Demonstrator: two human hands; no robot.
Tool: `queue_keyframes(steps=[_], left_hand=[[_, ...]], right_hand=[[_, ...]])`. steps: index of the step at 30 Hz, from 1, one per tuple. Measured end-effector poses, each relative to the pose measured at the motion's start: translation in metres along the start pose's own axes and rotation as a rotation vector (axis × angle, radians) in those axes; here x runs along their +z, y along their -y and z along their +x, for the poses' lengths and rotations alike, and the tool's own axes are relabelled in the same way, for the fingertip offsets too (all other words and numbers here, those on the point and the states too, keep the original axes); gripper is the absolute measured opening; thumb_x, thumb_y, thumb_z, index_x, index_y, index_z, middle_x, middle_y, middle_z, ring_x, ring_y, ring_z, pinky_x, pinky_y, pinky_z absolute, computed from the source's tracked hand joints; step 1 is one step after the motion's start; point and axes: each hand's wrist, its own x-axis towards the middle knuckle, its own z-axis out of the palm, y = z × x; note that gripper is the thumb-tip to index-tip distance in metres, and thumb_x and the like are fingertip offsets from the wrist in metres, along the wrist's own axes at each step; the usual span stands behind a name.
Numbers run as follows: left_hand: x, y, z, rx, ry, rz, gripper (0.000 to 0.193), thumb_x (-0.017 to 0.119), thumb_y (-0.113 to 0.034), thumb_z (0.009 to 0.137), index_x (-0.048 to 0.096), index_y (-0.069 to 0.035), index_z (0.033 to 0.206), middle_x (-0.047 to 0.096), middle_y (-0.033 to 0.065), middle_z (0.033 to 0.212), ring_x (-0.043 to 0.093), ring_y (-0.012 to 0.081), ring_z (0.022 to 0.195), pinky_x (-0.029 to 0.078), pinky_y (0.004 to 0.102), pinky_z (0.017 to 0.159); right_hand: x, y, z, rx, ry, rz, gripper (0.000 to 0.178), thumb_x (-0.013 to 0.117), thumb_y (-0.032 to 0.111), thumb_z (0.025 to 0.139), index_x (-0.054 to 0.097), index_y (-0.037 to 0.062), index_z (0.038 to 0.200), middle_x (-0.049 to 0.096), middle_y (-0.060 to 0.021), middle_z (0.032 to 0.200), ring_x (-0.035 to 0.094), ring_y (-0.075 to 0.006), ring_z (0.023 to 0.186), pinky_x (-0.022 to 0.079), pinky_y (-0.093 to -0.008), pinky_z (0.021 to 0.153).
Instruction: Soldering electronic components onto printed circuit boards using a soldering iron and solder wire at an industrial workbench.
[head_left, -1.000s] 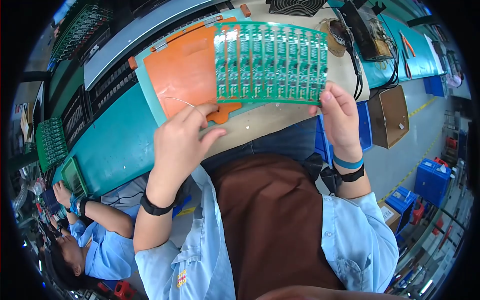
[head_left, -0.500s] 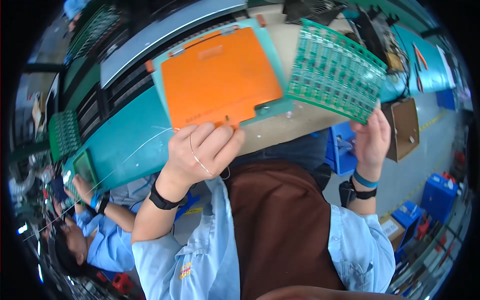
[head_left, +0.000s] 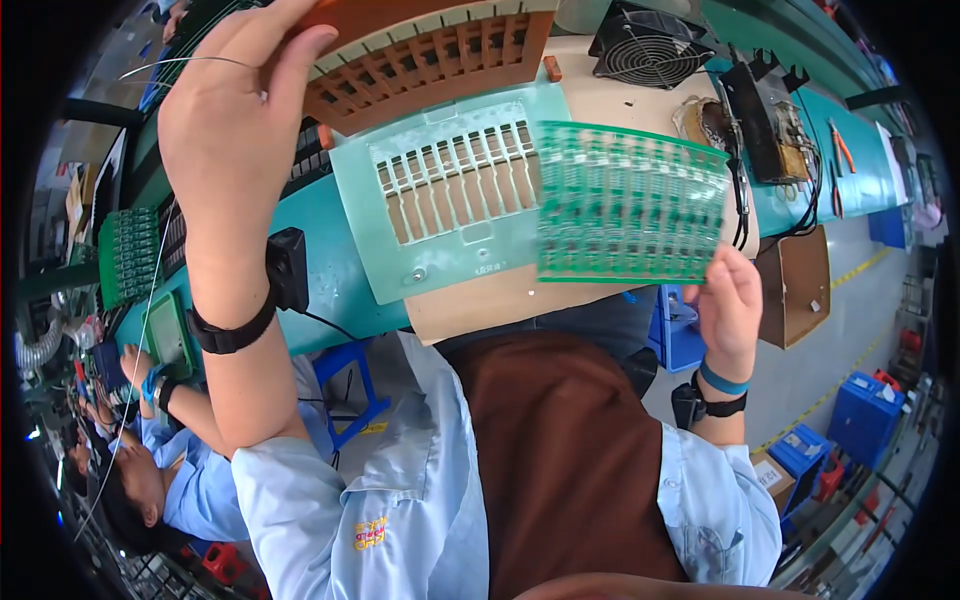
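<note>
My left hand is raised high and grips the edge of an orange slotted stencil plate, lifted off the bench. Under it lies a pale green slotted fixture plate on the teal bench. My right hand holds a green circuit board panel by its lower right corner, hanging just right of the fixture plate and partly over it. A thin wire loops near my left hand.
A black fan and a black tool stand with cables sit at the back of the bench. A brown box hangs at the right. Another person in blue works at lower left near green boards.
My left hand has swung the orange plate up and away, uncovering the pale green fixture plate. The green panel has come down level beside it in my right hand.
</note>
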Motion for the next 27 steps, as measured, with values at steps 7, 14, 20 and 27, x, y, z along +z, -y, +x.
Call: queue_keyframes(steps=[7,14,20,27], left_hand=[[0.019,0.02,0.003,-0.106,-0.017,-0.063,0.025,0.067,0.008,0.091,0.073,0.002,0.115,0.067,0.0118,0.094,0.066,0.021,0.077,0.052,0.0288,0.067],[0.027,0.029,0.001,-0.166,-0.045,-0.156,0.029,0.064,0.012,0.093,0.073,0.003,0.119,0.066,0.011,0.097,0.065,0.0179,0.079,0.052,0.0263,0.069],[0.027,0.035,0.004,-0.21,-0.023,-0.184,0.03,0.065,0.011,0.093,0.073,0.002,0.12,0.066,0.0107,0.097,0.066,0.018,0.08,0.052,0.0262,0.069],[0.029,0.035,-0.001,-0.154,-0.051,-0.115,0.028,0.067,0.009,0.093,0.074,0.001,0.119,0.067,0.01,0.097,0.066,0.0178,0.08,0.053,0.0256,0.07]], right_hand=[[0.077,0.008,0.053,0.288,0.278,-0.194,0.023,0.056,0.021,0.108,0.062,0.005,0.092,0.06,0.002,0.075,0.049,-0.0029,0.066,0.038,-0.0181,0.06],[0.121,-0.004,0.082,0.326,0.346,-0.244,0.024,0.056,0.023,0.109,0.063,0.0075,0.091,0.061,0.0033,0.075,0.049,-0.0014,0.065,0.038,-0.018,0.058],[0.125,-0.004,0.082,0.362,0.331,-0.256,0.024,0.056,0.022,0.109,0.062,0.0072,0.091,0.062,0.0029,0.074,0.049,-0.0016,0.065,0.039,-0.0183,0.058],[0.126,-0.004,0.078,0.352,0.289,-0.337,0.025,0.056,0.023,0.109,0.062,0.0072,0.09,0.062,0.0026,0.074,0.049,-0.0019,0.064,0.04,-0.0185,0.059]])
